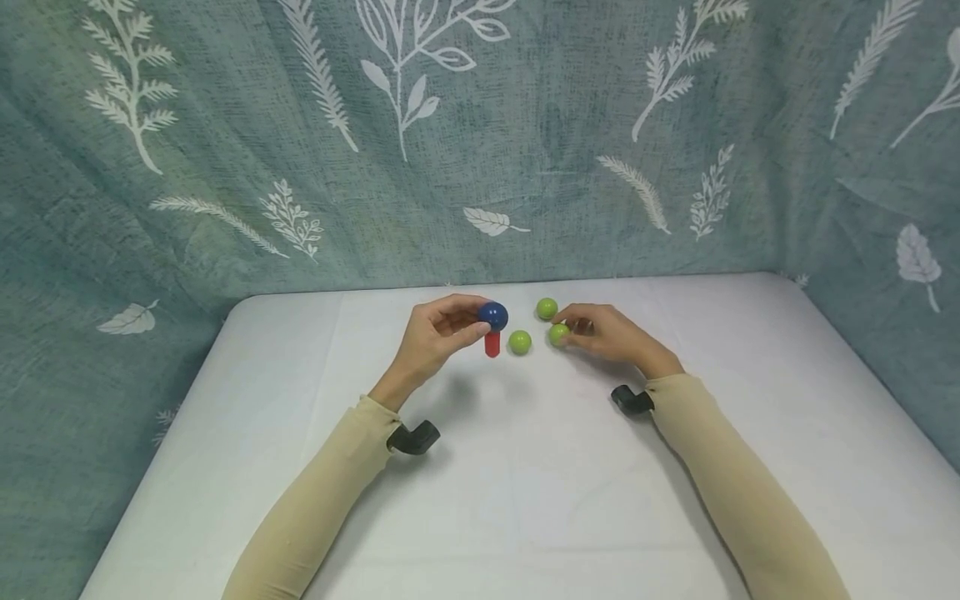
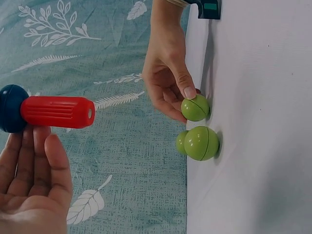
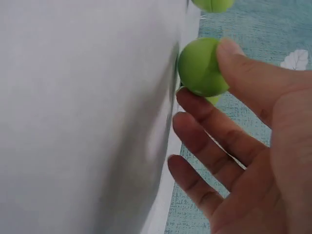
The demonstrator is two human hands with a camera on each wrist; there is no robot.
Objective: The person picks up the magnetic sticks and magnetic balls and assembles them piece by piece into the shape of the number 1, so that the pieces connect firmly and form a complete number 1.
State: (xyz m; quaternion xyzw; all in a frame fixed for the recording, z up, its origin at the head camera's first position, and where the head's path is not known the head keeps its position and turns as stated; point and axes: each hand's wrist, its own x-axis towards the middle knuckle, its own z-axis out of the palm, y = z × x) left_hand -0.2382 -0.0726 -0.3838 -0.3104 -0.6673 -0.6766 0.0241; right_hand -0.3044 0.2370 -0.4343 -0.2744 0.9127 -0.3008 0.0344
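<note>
My left hand [image 1: 435,337] holds a toy with a round blue head [image 1: 493,316] and a ribbed red handle [image 2: 58,111], up off the table, its fingers and thumb at the blue head. The handle points down in the head view, its end showing a small pale hole. To the right, my right hand [image 1: 611,332] pinches a glossy green ball [image 3: 202,67] between thumb and index finger, close to the tabletop. Another green ball [image 1: 520,342] lies between the hands, and a third green ball [image 1: 547,308] sits farther back. Seams run round the balls.
A white cloth covers the table [image 1: 525,483]. Behind it and at both sides hangs a green-blue curtain [image 1: 465,200] with white leaf prints. Black wrist mounts [image 1: 414,437] are strapped at both sleeve cuffs.
</note>
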